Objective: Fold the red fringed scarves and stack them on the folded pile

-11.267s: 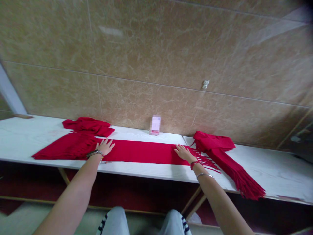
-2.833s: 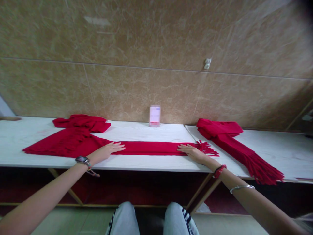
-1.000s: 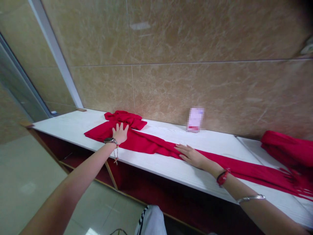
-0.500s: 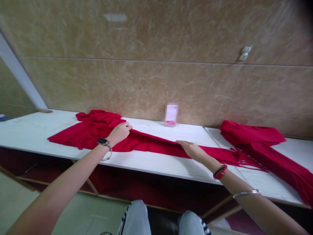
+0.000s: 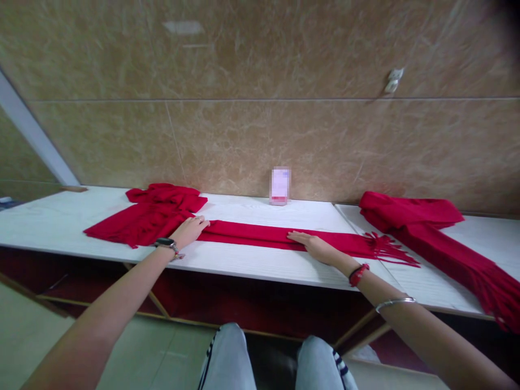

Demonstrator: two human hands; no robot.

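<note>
A long red scarf (image 5: 247, 235) lies in a narrow folded strip along a white shelf top, its fringe spread at the right end. My left hand (image 5: 190, 230) rests on the strip's left part, beside the bunched red cloth, fingers stretched out over it. Further right, my right hand (image 5: 319, 249) lies flat on the strip with its fingers extended. The heaped red cloth (image 5: 162, 208) at the left shows fringe too; whether it is one piece with the strip, I cannot tell. Another red scarf (image 5: 410, 211), folded over, lies at the right with its fringed end over the front edge.
A small pale box-like item (image 5: 280, 185), blurred, stands against the tiled wall (image 5: 260, 135). The white shelf top (image 5: 244, 262) has open red-lined compartments (image 5: 252, 303) below, above my knees. A small white figure (image 5: 394, 80) is fixed to the wall.
The strip's raised back edge now lies down flat and the strip looks narrower and straighter. My left hand has loosened its pinch and moved slightly left and nearer; my right hand has flattened.
</note>
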